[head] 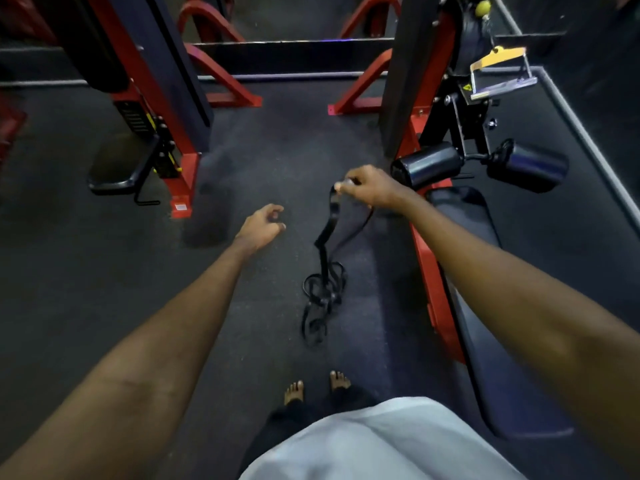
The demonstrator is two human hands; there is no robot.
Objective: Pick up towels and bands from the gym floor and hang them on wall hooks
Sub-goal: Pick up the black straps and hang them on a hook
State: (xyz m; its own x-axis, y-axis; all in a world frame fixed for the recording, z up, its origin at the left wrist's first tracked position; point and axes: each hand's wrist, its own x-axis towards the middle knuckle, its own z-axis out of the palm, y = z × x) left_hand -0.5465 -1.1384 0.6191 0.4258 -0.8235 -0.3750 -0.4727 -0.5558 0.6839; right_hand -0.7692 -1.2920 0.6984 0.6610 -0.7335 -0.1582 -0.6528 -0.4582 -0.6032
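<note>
Band (325, 258), black and long, pinched at its top end in the right hand (370, 188), thumb and fingers clenched around the strap. Upper stretch lifted clear and hanging in two strands; lower stretch heaped in tangled loops on the dark gym floor (104, 271), just ahead of two bare feet (317, 386). Left hand (261, 225) held out left of the strap, fingers loosely curled, grasping nothing, not touching the band. Padded bench (485, 306) on a red frame close on the right; black roller pads (429, 164) just beyond the right hand; red machine uprights (173, 143) at far left. No towel anywhere in view, and no wall hooks either.

Step in hand, by the look of it: the pick-up of a band, partly done, with one end raised and the rest not yet off the floor. Hanging not begun.

Next move likely calls for drawing the strap higher until the coils come free, or gathering the slack with the empty left hand so nothing trails. Worth watching the tangle: loops lying over one another could knot or drag as they rise, and a trailing end could catch the bench frame on the right. After that, a turn toward wherever the hooks are, out of sight for now.
</note>
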